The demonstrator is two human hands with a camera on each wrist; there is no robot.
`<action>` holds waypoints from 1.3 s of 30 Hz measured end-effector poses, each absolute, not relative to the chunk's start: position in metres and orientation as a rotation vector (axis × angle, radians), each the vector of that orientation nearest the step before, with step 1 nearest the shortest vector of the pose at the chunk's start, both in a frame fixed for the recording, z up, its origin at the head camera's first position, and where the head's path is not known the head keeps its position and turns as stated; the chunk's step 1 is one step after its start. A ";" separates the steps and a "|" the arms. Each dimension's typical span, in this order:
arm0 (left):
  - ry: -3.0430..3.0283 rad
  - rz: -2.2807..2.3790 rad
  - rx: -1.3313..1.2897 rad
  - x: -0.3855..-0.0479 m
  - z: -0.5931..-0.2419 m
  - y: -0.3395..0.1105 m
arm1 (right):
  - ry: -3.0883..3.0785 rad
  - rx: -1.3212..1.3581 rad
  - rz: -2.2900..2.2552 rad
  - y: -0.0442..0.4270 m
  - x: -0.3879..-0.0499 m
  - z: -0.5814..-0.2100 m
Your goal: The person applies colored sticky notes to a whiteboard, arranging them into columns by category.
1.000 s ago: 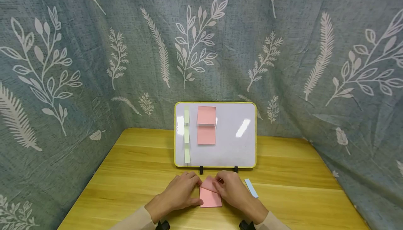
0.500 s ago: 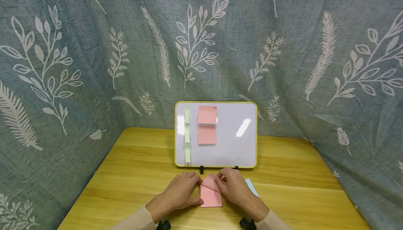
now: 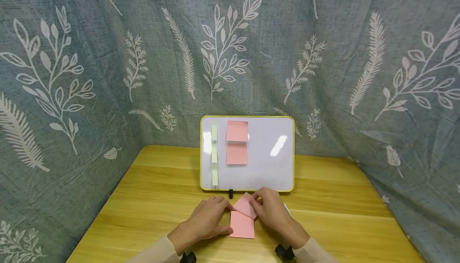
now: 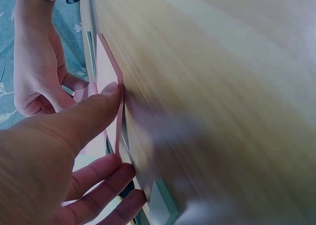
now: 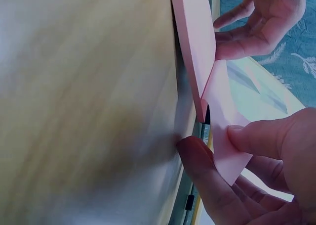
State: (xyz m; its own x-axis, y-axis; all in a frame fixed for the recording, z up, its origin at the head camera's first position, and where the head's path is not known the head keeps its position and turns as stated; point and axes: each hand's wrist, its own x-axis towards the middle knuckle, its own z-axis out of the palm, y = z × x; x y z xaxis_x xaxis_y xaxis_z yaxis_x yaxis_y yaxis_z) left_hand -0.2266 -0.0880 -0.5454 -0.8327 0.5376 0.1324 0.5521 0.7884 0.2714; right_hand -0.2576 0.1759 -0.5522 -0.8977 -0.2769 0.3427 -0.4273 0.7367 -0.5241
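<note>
A wooden table (image 3: 161, 191) backs onto a leafy blue-green curtain (image 3: 258, 75). The left hand (image 3: 209, 220) is loosely spread, its thumb pressing the left edge of the pink pad (image 3: 242, 226), which lies flat between the hands. The right hand (image 3: 270, 211) pinches the pink sheet (image 3: 244, 205) between thumb and fingers. Compared with half a second ago, that sheet has swung toward the whiteboard (image 3: 271, 171), baring nearly all the pad's top; whether it clings along one edge is hard to tell. The right hand has shifted forward, so only a sliver of the blue strip (image 3: 288, 210) shows. The board's lower edge stands close beyond the fingers; sideways, the tabletop reaches well past both arms.
</note>
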 end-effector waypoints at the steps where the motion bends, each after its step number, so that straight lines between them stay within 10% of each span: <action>1: -2.925 -0.469 -0.893 -0.227 -0.545 -0.088 | -2.691 0.552 0.896 0.176 -0.258 -0.552; 39: -2.921 -0.516 -0.928 -0.225 -0.544 -0.089 | -2.289 0.537 0.932 0.196 -0.264 -0.529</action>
